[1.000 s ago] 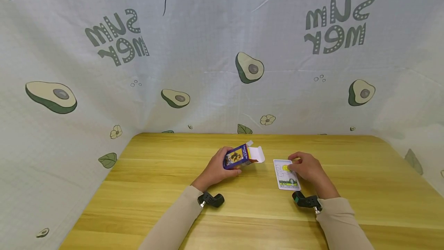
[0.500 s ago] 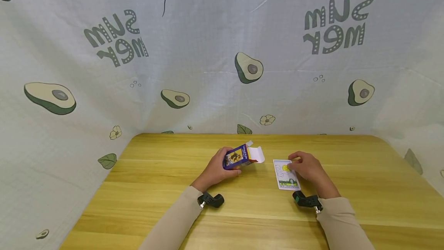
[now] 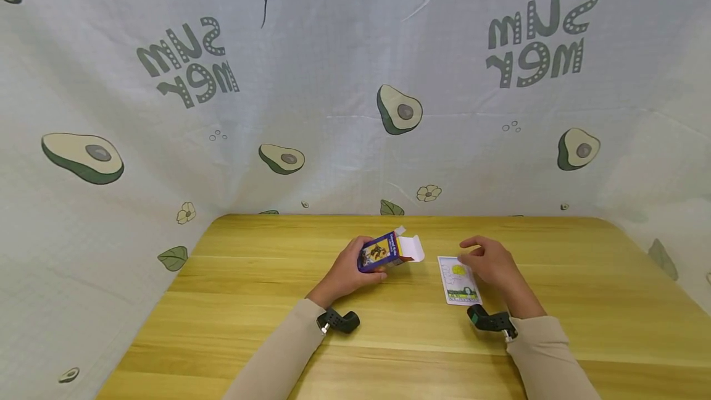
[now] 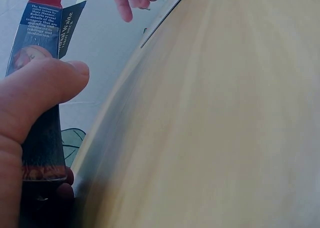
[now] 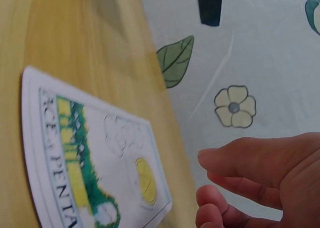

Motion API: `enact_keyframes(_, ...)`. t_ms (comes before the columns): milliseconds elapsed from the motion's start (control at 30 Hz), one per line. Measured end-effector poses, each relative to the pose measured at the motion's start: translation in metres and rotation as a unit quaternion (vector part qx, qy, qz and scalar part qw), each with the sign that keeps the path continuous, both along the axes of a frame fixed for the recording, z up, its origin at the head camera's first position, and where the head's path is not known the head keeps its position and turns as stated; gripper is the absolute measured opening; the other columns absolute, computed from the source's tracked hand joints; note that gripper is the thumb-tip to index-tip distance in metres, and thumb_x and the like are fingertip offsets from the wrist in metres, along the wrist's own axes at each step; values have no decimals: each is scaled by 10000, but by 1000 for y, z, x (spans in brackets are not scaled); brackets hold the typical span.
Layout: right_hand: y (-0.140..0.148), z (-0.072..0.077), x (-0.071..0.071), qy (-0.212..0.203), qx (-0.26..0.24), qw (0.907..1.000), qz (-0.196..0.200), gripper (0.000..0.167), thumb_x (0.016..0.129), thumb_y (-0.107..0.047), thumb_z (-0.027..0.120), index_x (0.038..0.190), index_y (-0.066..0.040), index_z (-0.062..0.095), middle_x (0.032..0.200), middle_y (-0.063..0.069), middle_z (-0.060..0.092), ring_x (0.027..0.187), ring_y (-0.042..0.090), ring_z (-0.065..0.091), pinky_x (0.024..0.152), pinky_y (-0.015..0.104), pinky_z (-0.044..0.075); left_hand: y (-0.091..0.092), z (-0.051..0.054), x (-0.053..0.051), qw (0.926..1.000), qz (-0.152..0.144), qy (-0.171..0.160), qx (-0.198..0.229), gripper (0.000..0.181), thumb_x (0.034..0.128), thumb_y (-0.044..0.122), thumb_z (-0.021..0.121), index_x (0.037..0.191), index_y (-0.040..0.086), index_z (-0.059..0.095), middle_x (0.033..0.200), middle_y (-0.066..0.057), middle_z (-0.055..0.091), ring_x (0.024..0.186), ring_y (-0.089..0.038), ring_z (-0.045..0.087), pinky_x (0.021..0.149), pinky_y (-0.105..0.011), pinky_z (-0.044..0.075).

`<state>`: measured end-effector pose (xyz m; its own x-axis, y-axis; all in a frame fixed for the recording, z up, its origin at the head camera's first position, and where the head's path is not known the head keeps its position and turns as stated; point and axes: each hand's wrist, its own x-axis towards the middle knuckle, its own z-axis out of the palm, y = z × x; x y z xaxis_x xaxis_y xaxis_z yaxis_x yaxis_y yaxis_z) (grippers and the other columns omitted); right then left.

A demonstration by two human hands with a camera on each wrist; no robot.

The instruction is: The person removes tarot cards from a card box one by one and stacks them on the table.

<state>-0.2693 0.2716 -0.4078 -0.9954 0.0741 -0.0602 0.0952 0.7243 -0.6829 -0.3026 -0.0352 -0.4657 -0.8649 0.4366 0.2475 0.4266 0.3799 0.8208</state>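
My left hand [image 3: 343, 271] grips a blue tarot card box [image 3: 376, 253] above the table, its thumb along the near side. The box is tilted, and its white end flap [image 3: 411, 247] stands open toward the right. Face up on the wood lies a tarot card [image 3: 458, 286] with a yellow disc, printed "Ace of Penta..." in the right wrist view. Whether more cards lie under it, I cannot tell. Over the card's far right corner hovers my right hand [image 3: 491, 262]; in the right wrist view its thumb [image 5: 240, 158] and fingers are parted, holding nothing and apart from the card.
The wooden table [image 3: 233, 313] ends at the back against a pale cloth [image 3: 333, 79] printed with avocados. Each wrist wears a black camera, one on the left wrist [image 3: 341, 321] and one on the right wrist [image 3: 489, 318].
My right hand has lifted slightly off the card, its fingers coming away from the corner. The left hand, the box and the card stay in place.
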Motion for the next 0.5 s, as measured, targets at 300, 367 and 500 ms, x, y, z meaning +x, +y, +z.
enact_keyframes(300, -12, 12, 3, 313, -117, 9992, 198, 377, 927, -221, 621, 1220, 11, 568, 1075, 241, 561, 871, 316, 524, 657, 313, 478, 1, 2, 1, 10000, 45, 14, -15, 702, 786, 338, 801, 1346, 141, 426, 1196, -4, 497, 1011, -152, 513, 874, -301, 454)
enact_keyframes(367, -14, 13, 3, 344, -164, 9990, 230, 376, 931, -225, 621, 1218, 12, 568, 1077, 238, 562, 852, 298, 534, 653, 317, 498, 1, 1, 0, 10000, 50, 16, -26, 704, 784, 337, 803, 1345, 142, 426, 1196, -1, 496, 1011, -149, 514, 874, -296, 454)
enact_keyframes(500, -19, 13, 3, 409, -248, 9984, 296, 364, 938, -223, 621, 1218, 4, 571, 1072, 220, 567, 832, 275, 552, 653, 318, 518, 1, 0, 0, 10000, 52, 15, -45, 703, 784, 345, 801, 1342, 142, 425, 1194, -6, 496, 1009, -150, 515, 868, -293, 456)
